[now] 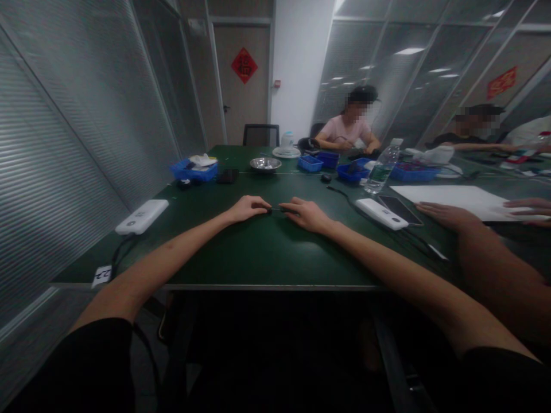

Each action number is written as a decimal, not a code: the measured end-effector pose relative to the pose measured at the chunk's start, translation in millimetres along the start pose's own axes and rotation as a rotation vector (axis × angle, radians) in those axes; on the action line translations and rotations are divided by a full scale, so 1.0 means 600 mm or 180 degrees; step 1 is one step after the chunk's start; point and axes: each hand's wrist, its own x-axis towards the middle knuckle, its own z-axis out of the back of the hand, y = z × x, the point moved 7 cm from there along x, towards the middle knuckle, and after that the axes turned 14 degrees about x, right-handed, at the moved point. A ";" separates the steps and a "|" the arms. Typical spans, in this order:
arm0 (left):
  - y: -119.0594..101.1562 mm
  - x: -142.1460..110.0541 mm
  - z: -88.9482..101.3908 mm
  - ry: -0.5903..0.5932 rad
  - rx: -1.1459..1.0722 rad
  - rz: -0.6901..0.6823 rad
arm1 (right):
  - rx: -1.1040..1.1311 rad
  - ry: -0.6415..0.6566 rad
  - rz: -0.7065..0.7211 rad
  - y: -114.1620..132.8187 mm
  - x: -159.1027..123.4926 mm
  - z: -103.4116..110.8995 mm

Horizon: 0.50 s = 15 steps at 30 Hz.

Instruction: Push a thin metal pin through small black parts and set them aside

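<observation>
Both hands are close together over the middle of the green table (267, 258). My left hand (248, 208) is closed, with thumb and fingertips pinching a small black piece (269, 211). My right hand (306, 214) has its fingers closed around the dark handle of a thin tool that looks like a small screwdriver (276, 209). The tool's slim metal shaft bridges the gap between the hands and points at the black piece. Fingers hide most of both items, and their exact kind is too small to make out.
White power banks (142, 217) with cables flank my arms. Behind the hands stand a metal bowl (266, 166), a blue basket (194, 171) and blue trays (310, 164). Rightward are a water bottle (383, 167), a phone (400, 210), and a co-worker's hand (443, 213) on white paper (456, 195).
</observation>
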 end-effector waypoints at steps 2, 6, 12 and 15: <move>0.001 0.000 0.000 -0.0001 0.0006 0.0008 | -0.0002 0.0009 0.0024 0.000 0.000 -0.001; 0.002 0.001 0.001 0.0016 -0.0015 0.0032 | 0.0003 0.0016 0.0082 0.000 0.000 -0.003; 0.000 0.002 -0.006 0.0102 -0.0130 -0.0028 | -0.0006 -0.0014 0.0124 0.005 0.001 -0.003; -0.002 0.002 -0.009 0.0131 -0.0147 -0.0059 | -0.0015 0.0024 0.0128 0.009 0.002 -0.004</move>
